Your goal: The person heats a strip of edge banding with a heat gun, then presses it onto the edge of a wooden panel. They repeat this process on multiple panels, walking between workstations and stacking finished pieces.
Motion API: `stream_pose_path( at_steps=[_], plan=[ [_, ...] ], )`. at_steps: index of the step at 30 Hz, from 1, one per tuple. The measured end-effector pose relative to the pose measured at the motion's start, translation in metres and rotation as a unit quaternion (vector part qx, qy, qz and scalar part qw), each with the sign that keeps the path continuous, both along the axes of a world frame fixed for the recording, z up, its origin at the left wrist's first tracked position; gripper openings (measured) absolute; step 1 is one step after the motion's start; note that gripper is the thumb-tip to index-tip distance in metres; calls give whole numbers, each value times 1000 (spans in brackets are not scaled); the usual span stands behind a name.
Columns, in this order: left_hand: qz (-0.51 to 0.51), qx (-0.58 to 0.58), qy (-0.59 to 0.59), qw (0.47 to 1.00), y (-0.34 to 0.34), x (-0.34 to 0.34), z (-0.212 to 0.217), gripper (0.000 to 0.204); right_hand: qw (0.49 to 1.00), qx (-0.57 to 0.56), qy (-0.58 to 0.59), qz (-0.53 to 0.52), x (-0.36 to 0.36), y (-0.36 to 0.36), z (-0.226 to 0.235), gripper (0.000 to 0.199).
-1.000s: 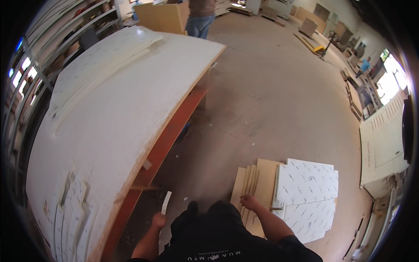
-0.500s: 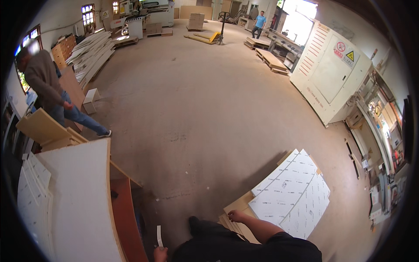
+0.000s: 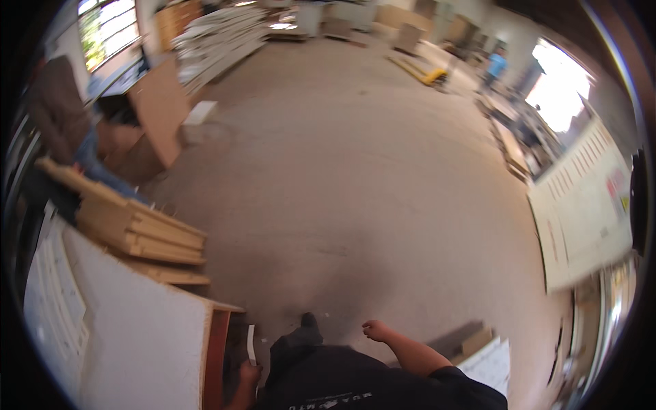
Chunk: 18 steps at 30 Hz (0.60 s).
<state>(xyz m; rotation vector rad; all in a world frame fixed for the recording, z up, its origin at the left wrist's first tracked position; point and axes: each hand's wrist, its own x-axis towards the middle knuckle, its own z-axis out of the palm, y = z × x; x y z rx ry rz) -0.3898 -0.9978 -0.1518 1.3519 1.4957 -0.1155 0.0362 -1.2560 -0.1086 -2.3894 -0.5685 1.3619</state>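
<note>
While the person's left hand (image 3: 251,373) grips a narrow white strip (image 3: 251,343) with its fingers closed round it, the strip's long axis points forward from the fist — away from the body, just beside the red-brown side panel (image 3: 216,359) of a white-topped table (image 3: 147,342). The right hand (image 3: 374,331), well apart to the right, shows nothing in it; blur hides how far its fingers curl. The left is plainly nearer — touching the strip.
</note>
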Motion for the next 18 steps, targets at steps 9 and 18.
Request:
stream_pose_path(
  at_steps=[9,18],
  plan=[
    [-7,161,-51,986,-59,63,-66,40,992,-5,67,-103,234,175,28,36],
    [240,16,153,959,125,275,18,34,996,5,69,59,422,471,-27,34]
  ],
)
